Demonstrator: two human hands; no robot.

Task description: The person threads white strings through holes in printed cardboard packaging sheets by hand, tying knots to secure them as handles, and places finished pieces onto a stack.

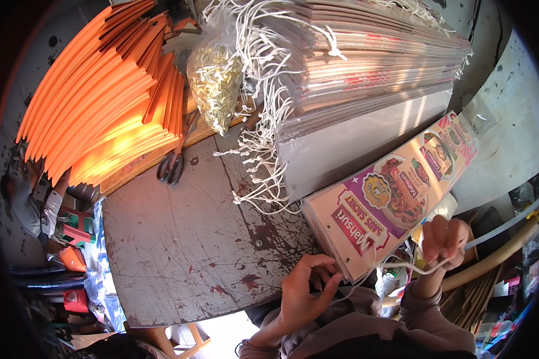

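A stack of printed card sheets [370, 218], with pictures of food and purple and red panels, lies slanted at the table's right front edge. Metal-rimmed holes show along its near end. A white cord [401, 265] runs from that end toward my right hand [444, 242], whose fingers are closed around it. My left hand [308, 288] is beside the stack's near left corner, thumb and fingers curved and apart. Nothing shows between them. Part of the cord hangs loose below the corner, in front of my clothing.
Behind lies a thick pile of similar sheets [377, 72] with knotted white cords [263, 173] along its left side. Orange folded sheets [96, 107], a clear bag of small gold-coloured pieces [215, 84] and dark-handled scissors [171, 168] are on the scratched grey table [185, 245]. Another person [33, 203] is at far left.
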